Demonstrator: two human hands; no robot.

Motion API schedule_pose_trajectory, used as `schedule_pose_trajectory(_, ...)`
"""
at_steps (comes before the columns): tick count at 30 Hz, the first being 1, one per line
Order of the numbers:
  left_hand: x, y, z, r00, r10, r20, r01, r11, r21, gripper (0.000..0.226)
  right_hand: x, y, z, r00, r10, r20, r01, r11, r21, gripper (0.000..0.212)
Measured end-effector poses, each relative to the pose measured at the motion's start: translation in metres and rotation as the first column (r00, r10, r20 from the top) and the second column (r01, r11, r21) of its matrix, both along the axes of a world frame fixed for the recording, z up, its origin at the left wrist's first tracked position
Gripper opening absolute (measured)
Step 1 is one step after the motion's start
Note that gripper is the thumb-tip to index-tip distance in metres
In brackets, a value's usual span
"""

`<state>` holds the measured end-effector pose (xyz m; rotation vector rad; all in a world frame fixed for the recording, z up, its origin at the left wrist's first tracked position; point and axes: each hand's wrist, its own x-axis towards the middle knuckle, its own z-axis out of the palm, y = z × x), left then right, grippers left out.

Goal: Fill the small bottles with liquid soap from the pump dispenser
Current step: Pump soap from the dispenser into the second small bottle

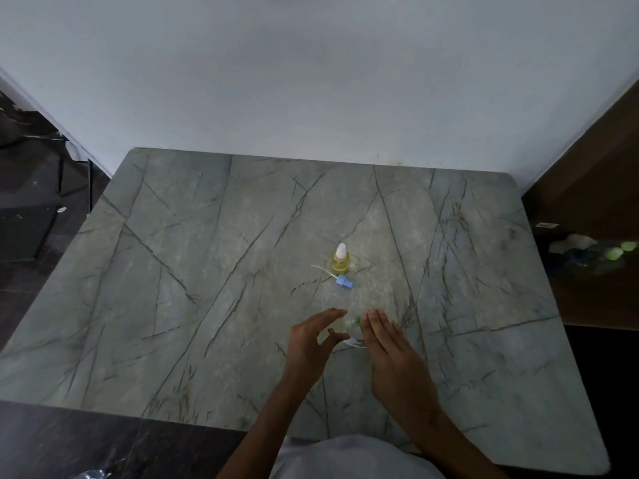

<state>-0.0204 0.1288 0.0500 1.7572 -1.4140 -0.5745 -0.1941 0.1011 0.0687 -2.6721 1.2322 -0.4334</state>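
Note:
A small bottle of yellow liquid with a white cap stands upright near the middle of the marble table. Just in front of it lies a blue pump head, its thin white tube pointing left. Nearer to me, a clear bottle with a green mark sits between my hands and is hard to make out. My left hand cups it, fingers over the top and thumb against its side. My right hand is beside it on the right with straight fingers.
A white wall runs along the table's far edge. A brown wooden surface borders the right side, with pale and green items on it. Dark floor lies to the left and in front.

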Motion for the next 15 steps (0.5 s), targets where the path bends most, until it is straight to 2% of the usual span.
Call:
schedule_pose_trajectory(6, -0.0031, -0.0013, 0.0046, 1.0, -0.007, 0.002, 0.008, 1.0, -0.015, 0.042, -0.0016, -0.0012, 0.0096, 0.999, -0.008, 0.033, 0.007, 0.999, 0.032, 0.055)
schedule_pose_trajectory(15, -0.0043, -0.0017, 0.0041, 1.0, -0.006, -0.017, 0.006, 1.0, -0.003, 0.043, -0.0024, -0.0015, 0.0026, 0.998, 0.001, 0.071, -0.001, 1.0, -0.003, 0.055)
